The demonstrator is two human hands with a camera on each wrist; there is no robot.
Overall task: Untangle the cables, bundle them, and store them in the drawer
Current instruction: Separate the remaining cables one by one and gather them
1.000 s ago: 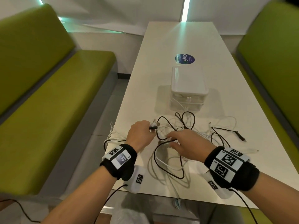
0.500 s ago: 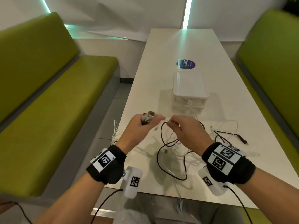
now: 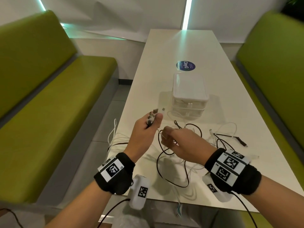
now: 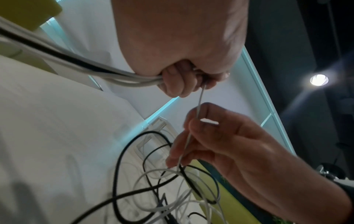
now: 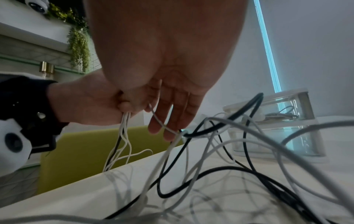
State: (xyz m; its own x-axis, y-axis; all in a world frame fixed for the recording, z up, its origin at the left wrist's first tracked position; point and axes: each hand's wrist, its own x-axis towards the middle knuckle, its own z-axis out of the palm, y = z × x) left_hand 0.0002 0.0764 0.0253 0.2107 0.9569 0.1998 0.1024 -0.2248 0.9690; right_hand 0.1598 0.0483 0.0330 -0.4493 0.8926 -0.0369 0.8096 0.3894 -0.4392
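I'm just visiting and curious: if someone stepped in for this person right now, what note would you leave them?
Left hand: raised above the table, gripping a bunch of collected cable ends, plugs up.
Right hand: pinching a thin white cable that runs up to the left hand's bunch.
Tangle of black and white cables: loose on the table, some draped over its left edge.
Drawer box: behind the tangle, drawers closed, a cable already inside.
Done: several ends gathered.
Left: finish untangling, bundle, store in the drawer.
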